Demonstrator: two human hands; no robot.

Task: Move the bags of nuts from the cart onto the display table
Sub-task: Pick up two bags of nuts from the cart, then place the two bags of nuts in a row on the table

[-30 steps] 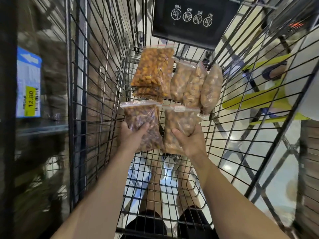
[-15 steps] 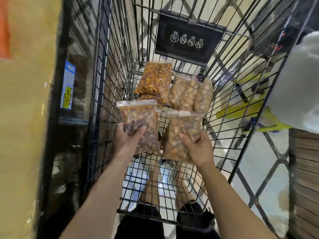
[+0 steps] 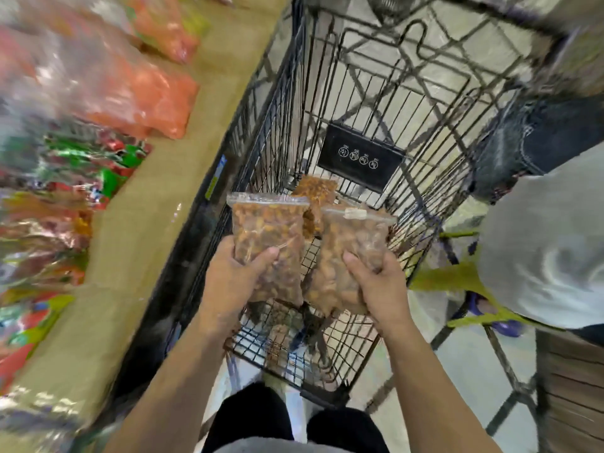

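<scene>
The step in hand looks like the carry. The left hand (image 3: 235,282) grips one clear bag of nuts (image 3: 268,230) by its lower half, thumb across the front. The right hand (image 3: 376,286) grips a second bag (image 3: 353,243) likewise, and both are held upright above the wire floor of the cart (image 3: 359,76). A third bag (image 3: 315,191) lies deeper inside. The next move likely calls for swinging both bags left, over the cart wall, onto the bare strip of the desk (image 3: 137,230) beside the blurred snack packets (image 3: 140,93)
</scene>
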